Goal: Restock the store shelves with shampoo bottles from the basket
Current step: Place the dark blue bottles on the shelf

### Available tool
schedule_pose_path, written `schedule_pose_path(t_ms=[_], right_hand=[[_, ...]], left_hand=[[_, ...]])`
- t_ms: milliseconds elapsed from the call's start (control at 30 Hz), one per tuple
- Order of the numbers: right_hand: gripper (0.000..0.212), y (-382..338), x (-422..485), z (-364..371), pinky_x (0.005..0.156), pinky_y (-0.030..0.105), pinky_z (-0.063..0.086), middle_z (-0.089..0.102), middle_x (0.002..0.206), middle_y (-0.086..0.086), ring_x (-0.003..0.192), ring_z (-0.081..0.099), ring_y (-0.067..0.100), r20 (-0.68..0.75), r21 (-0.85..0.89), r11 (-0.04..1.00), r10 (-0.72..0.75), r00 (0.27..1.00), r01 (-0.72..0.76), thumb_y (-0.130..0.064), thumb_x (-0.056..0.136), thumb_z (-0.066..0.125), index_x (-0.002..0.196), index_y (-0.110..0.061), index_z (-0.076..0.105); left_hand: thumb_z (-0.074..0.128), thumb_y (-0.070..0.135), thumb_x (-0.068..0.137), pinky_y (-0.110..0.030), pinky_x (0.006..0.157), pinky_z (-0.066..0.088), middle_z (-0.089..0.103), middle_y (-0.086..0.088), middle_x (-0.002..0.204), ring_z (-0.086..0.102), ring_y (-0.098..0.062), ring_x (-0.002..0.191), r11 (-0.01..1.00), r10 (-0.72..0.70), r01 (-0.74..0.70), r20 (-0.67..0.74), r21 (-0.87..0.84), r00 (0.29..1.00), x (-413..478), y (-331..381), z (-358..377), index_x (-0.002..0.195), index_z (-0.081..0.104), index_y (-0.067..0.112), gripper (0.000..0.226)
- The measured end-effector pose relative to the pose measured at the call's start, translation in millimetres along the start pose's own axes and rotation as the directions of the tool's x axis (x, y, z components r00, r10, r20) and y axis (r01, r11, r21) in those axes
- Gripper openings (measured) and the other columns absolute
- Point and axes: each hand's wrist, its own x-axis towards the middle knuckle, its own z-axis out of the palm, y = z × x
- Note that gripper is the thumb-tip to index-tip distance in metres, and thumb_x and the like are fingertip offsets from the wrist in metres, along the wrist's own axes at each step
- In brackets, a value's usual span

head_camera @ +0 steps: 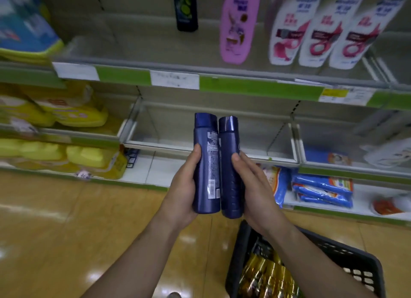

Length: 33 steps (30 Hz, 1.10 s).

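Two dark blue shampoo bottles stand upright side by side in front of the shelves, touching each other. My left hand [183,186] grips the left blue bottle [206,164], whose white label faces me. My right hand [255,186] holds the right blue bottle [230,168] from its right side, thumb on the front. Below my right forearm sits the black plastic basket [347,253] on the floor, with gold-coloured packs [264,275] inside. Behind the bottles is a bare shelf bay [169,128] with clear dividers.
The upper shelf [255,86] carries a black bottle [185,8], a pink bottle [239,26] and three white bottles [322,28]. Yellow packs [66,113] fill the left shelves. Blue bags [322,191] lie on the bottom right shelf. The floor is glossy wood-tone.
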Motion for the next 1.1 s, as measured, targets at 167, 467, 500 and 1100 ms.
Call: schedule_pose_path(t_ms=[167,467,500,1100], right_hand=[[0.044,-5.5,13.7,53.5,0.100,0.040,0.050,0.070,0.124,0.001,0.117,0.065,0.019,-0.030,-0.079,0.995,-0.067,0.997,0.065,-0.052,0.094,0.059,0.128,-0.025,0.060],[0.033,-50.6,41.7,97.0,0.083,0.017,0.053,0.074,0.111,-0.009,0.105,0.069,0.005,0.056,-0.126,0.968,-0.210,0.976,0.215,-0.037,0.102,0.041,0.122,-0.025,0.064],[0.034,-58.6,48.2,100.9,0.088,0.024,0.055,0.073,0.116,-0.005,0.109,0.068,0.010,0.063,-0.122,0.964,-0.231,0.971,0.238,-0.038,0.100,0.044,0.127,-0.023,0.061],[0.043,-146.3,186.4,174.2,0.096,0.047,0.055,0.070,0.106,-0.002,0.100,0.069,0.016,-0.134,-0.321,0.862,-0.452,0.882,0.392,-0.029,0.085,0.075,0.119,-0.021,0.050]], left_hand=[[0.045,0.047,0.095,-0.041,0.100,0.052,0.065,-0.015,0.131,0.062,-0.029,0.122,0.998,0.061,-0.061,0.047,0.005,0.997,-7.4,47.9,-32.5,0.130,0.065,0.012,0.054],[0.059,0.034,0.096,-0.041,0.093,0.055,0.068,-0.011,0.125,0.066,-0.028,0.116,0.910,0.360,-0.354,0.010,0.217,0.933,3.5,115.8,-22.6,0.132,0.058,0.016,0.040],[0.061,0.031,0.092,-0.037,0.087,0.057,0.070,-0.009,0.121,0.068,-0.025,0.112,0.894,0.399,-0.387,-0.008,0.226,0.917,4.7,123.1,-17.4,0.132,0.056,0.017,0.043],[0.079,0.030,0.083,-0.029,0.084,0.054,0.067,0.007,0.102,0.067,-0.005,0.094,0.559,0.711,-0.556,-0.010,0.615,0.704,121.5,284.7,-18.6,0.122,0.046,0.016,0.053]])
